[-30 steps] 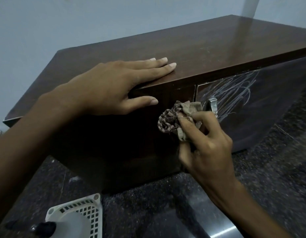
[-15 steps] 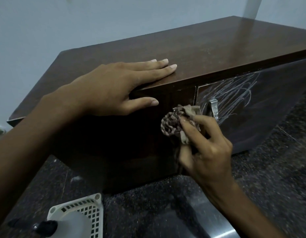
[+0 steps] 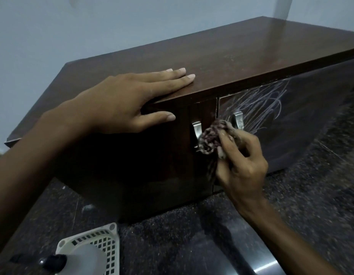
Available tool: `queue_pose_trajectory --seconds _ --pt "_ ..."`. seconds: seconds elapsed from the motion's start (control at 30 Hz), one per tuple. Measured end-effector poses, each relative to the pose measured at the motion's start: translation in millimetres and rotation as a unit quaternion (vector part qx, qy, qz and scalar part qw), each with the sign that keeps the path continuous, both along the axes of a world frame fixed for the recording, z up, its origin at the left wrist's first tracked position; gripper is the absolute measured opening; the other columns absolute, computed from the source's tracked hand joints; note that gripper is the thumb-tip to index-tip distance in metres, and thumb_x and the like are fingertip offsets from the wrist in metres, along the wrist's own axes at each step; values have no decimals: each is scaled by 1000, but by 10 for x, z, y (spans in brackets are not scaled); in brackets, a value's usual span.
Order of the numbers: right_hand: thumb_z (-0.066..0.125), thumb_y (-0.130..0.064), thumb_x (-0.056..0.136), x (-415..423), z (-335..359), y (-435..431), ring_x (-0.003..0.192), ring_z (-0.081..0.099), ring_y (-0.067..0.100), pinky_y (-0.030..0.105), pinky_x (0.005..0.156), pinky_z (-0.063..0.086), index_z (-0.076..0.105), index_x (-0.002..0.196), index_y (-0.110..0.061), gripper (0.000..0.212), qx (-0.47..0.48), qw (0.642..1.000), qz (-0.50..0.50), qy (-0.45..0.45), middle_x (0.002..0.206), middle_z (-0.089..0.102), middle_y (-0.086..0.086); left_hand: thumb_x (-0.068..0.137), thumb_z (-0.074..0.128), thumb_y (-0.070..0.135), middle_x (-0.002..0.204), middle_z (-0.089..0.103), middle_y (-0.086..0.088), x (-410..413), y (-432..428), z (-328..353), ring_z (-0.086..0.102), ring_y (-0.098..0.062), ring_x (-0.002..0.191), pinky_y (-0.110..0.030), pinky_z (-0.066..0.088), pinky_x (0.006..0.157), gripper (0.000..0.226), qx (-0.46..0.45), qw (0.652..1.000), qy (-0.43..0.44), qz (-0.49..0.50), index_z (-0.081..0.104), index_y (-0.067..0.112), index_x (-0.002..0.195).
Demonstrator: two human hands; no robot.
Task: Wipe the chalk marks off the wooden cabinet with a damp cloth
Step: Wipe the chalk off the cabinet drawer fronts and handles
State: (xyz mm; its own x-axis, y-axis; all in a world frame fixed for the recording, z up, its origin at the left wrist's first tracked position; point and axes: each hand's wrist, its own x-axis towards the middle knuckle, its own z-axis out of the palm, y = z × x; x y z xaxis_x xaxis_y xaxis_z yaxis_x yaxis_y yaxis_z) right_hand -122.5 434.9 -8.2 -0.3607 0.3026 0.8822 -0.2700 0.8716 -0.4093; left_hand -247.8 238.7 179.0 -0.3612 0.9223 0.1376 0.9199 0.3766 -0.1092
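A dark wooden cabinet [image 3: 221,56] fills the middle of the view. White chalk scribbles [image 3: 259,102] cover its right door. My left hand [image 3: 122,104] lies flat on the cabinet top, fingers straight, thumb hanging over the front edge. My right hand [image 3: 241,161] grips a bunched patterned cloth [image 3: 210,138] and presses it against the front, between the left metal handle [image 3: 197,132] and the right metal handle [image 3: 238,121]. The cloth sits just left of the lowest scribbles. The left door looks dark and free of marks.
The cabinet stands on a dark speckled stone floor [image 3: 311,195]. A white perforated plastic object [image 3: 96,247] with a black knob [image 3: 53,261] sits at the lower left. A pale wall rises behind the cabinet.
The left handle, covered by the cloth before, now shows. The cloth and my right hand sit between the two handles. My left hand stays put on the top.
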Motion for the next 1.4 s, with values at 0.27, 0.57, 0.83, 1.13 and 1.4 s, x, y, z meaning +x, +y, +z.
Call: queue_pose_trajectory --seconds 0.27,0.57,0.83,1.13,1.4 --pt "51 3 93 -31 -118 -62 88 61 24 24 66 48 73 113 -6 31 89 992 -84 -28 115 53 7 93 34 69 165 15 27 7 3 -12 19 0 152 -55 47 108 72 2 1000 3 1 12 50 159" --pt "63 5 71 84 66 -98 72 53 18 19 53 30 74 113 -11 47 85 989 -96 -75 104 53 3 93 35 69 165 14 29 -1 1 -9 18 2 152 -54 46 109 71 5 1000 -4 -2 12 50 158" --pt "64 5 71 24 458 -79 71 51 19 23 47 31 76 104 -11 38 117 987 -97 -57 96 59 5 93 32 70 164 13 30 2 -2 -13 17 4 151 -51 47 108 71 7 1000 10 -3 10 52 158" --pt "74 3 71 343 -459 -61 63 54 18 22 42 35 73 114 -12 46 38 973 -39 -224 90 57 5 93 39 64 164 26 20 53 21 -47 28 -3 150 -52 50 104 71 41 999 34 -3 20 45 159" --pt "72 9 83 425 -25 -184 96 60 16 8 85 46 66 123 1 41 -165 985 8 -49 104 59 14 102 32 50 167 26 -1 208 292 -191 41 -25 146 -44 55 91 65 45 982 185 -3 16 29 162"
